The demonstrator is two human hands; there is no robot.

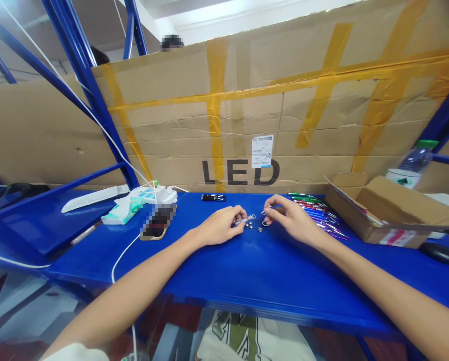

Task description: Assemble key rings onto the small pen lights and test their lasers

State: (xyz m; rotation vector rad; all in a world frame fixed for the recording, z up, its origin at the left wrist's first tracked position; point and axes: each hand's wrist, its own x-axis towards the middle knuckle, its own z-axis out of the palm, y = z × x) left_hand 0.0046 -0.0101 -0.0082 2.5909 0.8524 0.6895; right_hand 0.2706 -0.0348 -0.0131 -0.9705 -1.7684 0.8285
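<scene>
My left hand rests over the blue table, its fingers closed around a slim silver metal tube with a wire loop at its tip. Facing it, my right hand pinches a small shiny metal piece, too small to name. Just under those fingertips lies a small metal ring. Several small silver round pieces sit on the table between the hands, and a short silver stack lies nearest to me. To the right of my right hand is a pile of coloured pens.
An open cardboard box stands at the right, with a bottle behind and a black mouse beside it. Left are a phone, tissue pack and power strip. Black pens lie before the cardboard wall.
</scene>
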